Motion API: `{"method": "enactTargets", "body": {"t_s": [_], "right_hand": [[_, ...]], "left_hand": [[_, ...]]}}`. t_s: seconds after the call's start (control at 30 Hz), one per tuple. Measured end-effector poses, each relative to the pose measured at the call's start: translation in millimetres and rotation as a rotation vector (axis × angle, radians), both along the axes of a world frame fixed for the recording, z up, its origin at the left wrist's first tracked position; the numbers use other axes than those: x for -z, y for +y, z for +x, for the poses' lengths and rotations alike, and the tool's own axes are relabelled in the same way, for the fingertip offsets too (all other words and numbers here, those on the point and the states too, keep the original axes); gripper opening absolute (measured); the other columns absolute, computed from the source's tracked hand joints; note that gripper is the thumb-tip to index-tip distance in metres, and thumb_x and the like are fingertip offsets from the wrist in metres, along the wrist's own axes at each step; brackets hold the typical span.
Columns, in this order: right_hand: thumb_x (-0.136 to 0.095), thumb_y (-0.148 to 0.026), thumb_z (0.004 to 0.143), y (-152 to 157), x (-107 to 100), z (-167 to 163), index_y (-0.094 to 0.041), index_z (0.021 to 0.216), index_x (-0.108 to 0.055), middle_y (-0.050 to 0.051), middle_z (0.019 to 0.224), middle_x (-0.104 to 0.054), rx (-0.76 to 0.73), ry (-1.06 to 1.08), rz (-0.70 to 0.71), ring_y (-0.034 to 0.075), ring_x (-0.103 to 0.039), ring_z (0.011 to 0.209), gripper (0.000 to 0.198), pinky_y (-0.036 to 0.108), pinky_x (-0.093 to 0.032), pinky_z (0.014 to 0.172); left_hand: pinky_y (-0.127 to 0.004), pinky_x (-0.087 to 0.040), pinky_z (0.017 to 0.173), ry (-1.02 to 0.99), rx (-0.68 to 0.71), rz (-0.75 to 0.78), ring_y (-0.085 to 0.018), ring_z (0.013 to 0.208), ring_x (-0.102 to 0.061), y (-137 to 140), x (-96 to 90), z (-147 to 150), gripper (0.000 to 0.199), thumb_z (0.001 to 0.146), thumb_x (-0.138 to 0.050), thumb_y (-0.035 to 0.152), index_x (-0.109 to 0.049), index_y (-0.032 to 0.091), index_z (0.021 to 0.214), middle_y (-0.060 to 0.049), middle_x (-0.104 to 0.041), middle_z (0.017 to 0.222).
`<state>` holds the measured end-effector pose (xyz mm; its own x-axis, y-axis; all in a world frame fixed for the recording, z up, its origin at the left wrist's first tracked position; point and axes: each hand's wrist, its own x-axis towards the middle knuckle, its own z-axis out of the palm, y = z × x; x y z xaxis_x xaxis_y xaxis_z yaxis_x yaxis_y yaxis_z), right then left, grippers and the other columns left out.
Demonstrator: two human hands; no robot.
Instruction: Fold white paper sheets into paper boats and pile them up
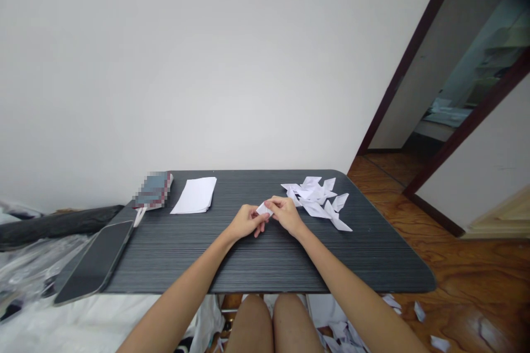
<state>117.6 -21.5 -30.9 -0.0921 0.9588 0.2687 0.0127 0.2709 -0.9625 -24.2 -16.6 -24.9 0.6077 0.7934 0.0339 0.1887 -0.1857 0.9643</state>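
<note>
Over the middle of the dark table, a small piece of folded white paper (264, 209) is pinched between my two hands. My left hand (247, 222) grips its left side, thumb in front and fingers curled behind. On its right side, my right hand (285, 213) presses it between thumb and fingers. Part of the paper is hidden by the fingertips. Just right of my right hand lies a loose pile of folded white paper pieces (313, 194) with pointed ends. Farther left, a stack of flat white paper sheets (194, 195) rests on the table.
The dark, streaked table (165, 265) stands against a white wall. A tablet-like dark panel (94, 259) lies at its left edge, near a blurred-out book-like item (153, 190). Paper scraps (342, 336) lie on the floor below. A doorway is at the right.
</note>
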Motion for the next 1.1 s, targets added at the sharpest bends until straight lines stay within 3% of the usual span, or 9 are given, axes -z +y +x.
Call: {"method": "enactTargets", "body": {"t_s": [0.27,0.37,0.47,0.53,0.63,0.77,0.97,1.1], "right_hand": [[-0.046,-0.040,0.074,-3.3,-4.1,-2.1,-0.012,0.071,-0.059,-0.002,0.054,-0.049,-0.107,0.022,-0.015,0.002,-0.035,0.029,0.031,0.017,-0.016,0.028],[-0.050,-0.040,0.072,-1.4,-2.5,-1.6,-0.012,0.070,-0.059,0.000,0.064,-0.052,-0.076,0.019,-0.005,0.002,-0.038,0.030,0.029,0.017,-0.020,0.028],[-0.050,-0.039,0.071,0.4,0.8,-0.1,-0.013,0.073,-0.060,0.002,0.070,-0.055,-0.044,-0.031,0.032,0.003,-0.040,0.032,0.028,0.018,-0.026,0.030],[-0.049,-0.037,0.073,0.8,2.7,1.1,-0.014,0.073,-0.061,0.003,0.069,-0.056,-0.021,-0.093,0.088,0.003,-0.041,0.034,0.026,0.018,-0.029,0.033],[-0.047,-0.034,0.075,0.1,4.3,1.8,-0.015,0.069,-0.062,0.002,0.064,-0.056,0.017,-0.170,0.161,0.005,-0.041,0.036,0.025,0.019,-0.031,0.036],[-0.047,-0.034,0.075,-1.3,5.2,0.4,-0.016,0.070,-0.063,0.002,0.060,-0.055,0.054,-0.144,0.151,0.008,-0.044,0.041,0.024,0.021,-0.032,0.039],[-0.051,-0.032,0.072,-0.8,2.9,0.8,-0.013,0.082,-0.061,-0.003,0.048,-0.047,-0.128,-0.045,0.058,0.006,-0.037,0.037,0.024,0.020,-0.029,0.038],[-0.052,-0.032,0.071,0.9,3.3,2.4,-0.011,0.076,-0.061,-0.004,0.045,-0.045,-0.101,-0.050,0.057,0.005,-0.037,0.036,0.023,0.019,-0.028,0.037]], "left_hand": [[-0.016,-0.024,0.031,0.094,-0.092,0.138,-0.004,0.026,-0.035,0.0,2.2,-1.5,0.050,0.081,-0.028,0.047,-0.052,0.010,0.059,0.001,-0.049,0.040],[-0.017,-0.031,0.041,0.217,-0.202,0.406,-0.006,0.035,-0.041,-2.2,-0.1,-0.9,0.050,0.081,-0.030,0.044,-0.053,0.011,0.053,0.000,-0.049,0.041],[-0.020,-0.034,0.051,0.318,-0.355,0.712,-0.009,0.048,-0.046,-4.3,-2.0,0.7,0.038,0.080,-0.038,0.038,-0.058,0.012,0.061,-0.003,-0.055,0.053],[-0.020,-0.033,0.052,0.354,-0.366,0.797,-0.009,0.049,-0.046,-4.9,-2.0,0.9,0.035,0.081,-0.037,0.034,-0.058,0.012,0.065,-0.003,-0.056,0.055],[-0.019,-0.033,0.051,0.358,-0.289,0.796,-0.008,0.046,-0.045,-4.6,-1.6,-0.9,0.039,0.084,-0.032,0.030,-0.055,0.013,0.056,-0.002,-0.053,0.050],[-0.017,-0.036,0.052,0.287,-0.211,0.649,-0.007,0.042,-0.047,-3.7,-2.9,-3.5,0.043,0.085,-0.029,0.031,-0.053,0.014,0.055,0.001,-0.051,0.042],[-0.017,-0.037,0.051,0.225,-0.260,0.507,-0.006,0.038,-0.046,-1.7,-1.8,-3.7,0.046,0.086,-0.025,0.034,-0.051,0.013,0.054,0.002,-0.050,0.037],[-0.017,-0.037,0.050,0.255,-0.289,0.558,-0.007,0.039,-0.047,-1.6,-1.1,-3.5,0.045,0.085,-0.027,0.034,-0.052,0.013,0.055,0.001,-0.051,0.040]]}}
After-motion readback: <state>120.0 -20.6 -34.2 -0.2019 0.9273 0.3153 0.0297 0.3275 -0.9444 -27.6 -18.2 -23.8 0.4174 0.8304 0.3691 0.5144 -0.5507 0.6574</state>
